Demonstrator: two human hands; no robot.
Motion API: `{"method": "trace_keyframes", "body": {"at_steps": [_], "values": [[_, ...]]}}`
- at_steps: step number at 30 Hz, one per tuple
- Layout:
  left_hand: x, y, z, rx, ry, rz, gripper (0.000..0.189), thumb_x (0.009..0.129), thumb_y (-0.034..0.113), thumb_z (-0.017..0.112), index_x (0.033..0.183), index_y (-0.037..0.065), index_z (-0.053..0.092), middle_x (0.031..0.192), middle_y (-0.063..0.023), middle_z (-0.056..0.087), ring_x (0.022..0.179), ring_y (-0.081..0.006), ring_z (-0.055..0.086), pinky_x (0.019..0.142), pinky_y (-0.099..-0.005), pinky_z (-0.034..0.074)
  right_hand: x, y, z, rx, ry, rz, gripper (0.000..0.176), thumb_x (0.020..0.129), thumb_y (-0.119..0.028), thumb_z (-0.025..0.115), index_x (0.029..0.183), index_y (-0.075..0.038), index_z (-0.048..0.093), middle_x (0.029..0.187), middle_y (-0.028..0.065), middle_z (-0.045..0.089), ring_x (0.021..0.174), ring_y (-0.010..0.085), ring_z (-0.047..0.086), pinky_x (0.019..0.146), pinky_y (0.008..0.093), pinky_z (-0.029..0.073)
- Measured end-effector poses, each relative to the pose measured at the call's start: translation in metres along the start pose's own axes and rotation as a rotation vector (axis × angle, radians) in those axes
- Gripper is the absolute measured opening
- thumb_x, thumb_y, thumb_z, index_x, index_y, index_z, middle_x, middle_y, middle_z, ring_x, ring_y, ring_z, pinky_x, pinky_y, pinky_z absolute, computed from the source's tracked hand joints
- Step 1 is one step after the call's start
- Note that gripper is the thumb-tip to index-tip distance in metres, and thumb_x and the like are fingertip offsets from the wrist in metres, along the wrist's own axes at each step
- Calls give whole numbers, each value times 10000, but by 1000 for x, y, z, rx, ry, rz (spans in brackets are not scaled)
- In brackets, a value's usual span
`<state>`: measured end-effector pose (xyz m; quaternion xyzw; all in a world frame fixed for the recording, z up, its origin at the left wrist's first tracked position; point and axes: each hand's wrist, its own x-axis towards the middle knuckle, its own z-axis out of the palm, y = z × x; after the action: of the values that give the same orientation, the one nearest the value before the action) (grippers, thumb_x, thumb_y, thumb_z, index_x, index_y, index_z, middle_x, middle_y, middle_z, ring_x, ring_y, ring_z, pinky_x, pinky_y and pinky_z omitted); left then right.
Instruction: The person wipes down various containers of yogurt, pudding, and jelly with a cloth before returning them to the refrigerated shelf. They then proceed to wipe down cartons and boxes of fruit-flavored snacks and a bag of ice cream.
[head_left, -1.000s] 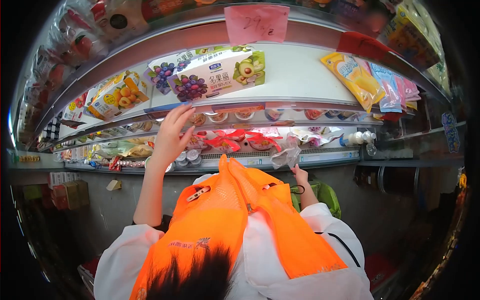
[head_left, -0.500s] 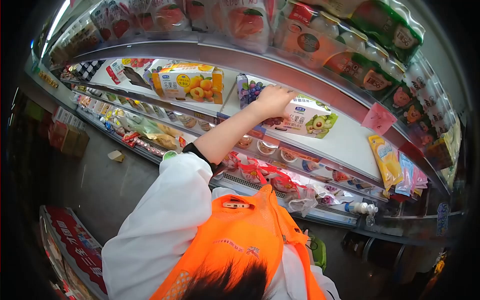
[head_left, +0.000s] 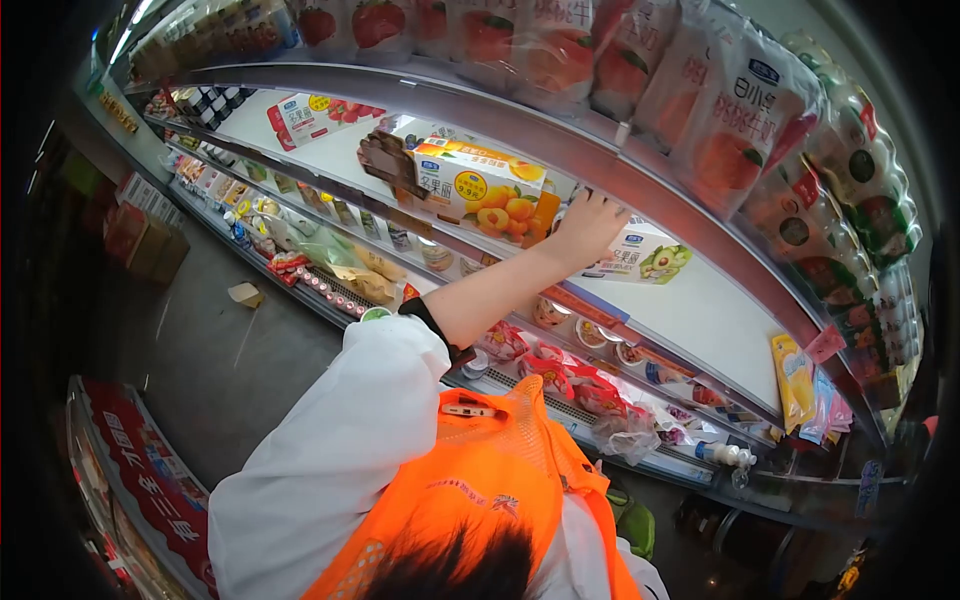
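My left hand (head_left: 592, 232) lies over a white carton (head_left: 650, 252) printed with green avocados, its fingers curled across the top and hiding the left part. Directly to its left stands a white and orange carton (head_left: 478, 200) showing apricots and a yellow price circle, close by the wrist. At that carton's left end is a dark brown, hand-shaped form (head_left: 390, 163), with no arm visible behind it. My right hand is outside the view.
A carton with red fruit (head_left: 322, 120) stands farther left on the shelf (head_left: 700, 318). Bagged drink packs (head_left: 735, 120) line the shelf above. Lower shelves hold cups (head_left: 590, 332) and bags. Yellow packets (head_left: 793, 382) hang at the right. Boxes (head_left: 140, 243) rest on the floor.
The view has shifted. The apricot carton now stands closer to the avocado carton, and the dark form has moved right to the apricot carton's left end. My left hand stays on the avocado carton.
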<state>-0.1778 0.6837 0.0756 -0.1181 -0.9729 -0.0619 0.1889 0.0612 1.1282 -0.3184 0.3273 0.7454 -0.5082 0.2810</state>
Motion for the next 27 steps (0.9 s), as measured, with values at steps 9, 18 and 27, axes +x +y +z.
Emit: {"method": "trace_keyframes", "body": {"at_steps": [9,18,27], "values": [[-143,-138,-73,-131,813,231,323,786,57,557,1105,107,534,1118,-64,549,1023,-220,523,895,-386,396,-59,23,65,182,107,-23,486,860,-303,591,1248,-26,497,1146,125,568,885,233,619,592,311,500],[-180,-350,-31,-217,369,-500,534,689,27,593,1211,66,490,1200,-177,492,1036,-338,530,885,-404,433,-143,106,103,279,163,273,488,869,-319,570,1255,-34,478,1201,126,534,945,255,598,676,357,495],[-185,-454,51,-892,513,-871,337,822,133,568,1141,37,522,1156,-151,546,1030,-244,562,797,-391,486,-154,53,93,454,166,224,489,879,-334,551,1256,-34,467,1235,127,512,986,272,582,744,398,484]]}}
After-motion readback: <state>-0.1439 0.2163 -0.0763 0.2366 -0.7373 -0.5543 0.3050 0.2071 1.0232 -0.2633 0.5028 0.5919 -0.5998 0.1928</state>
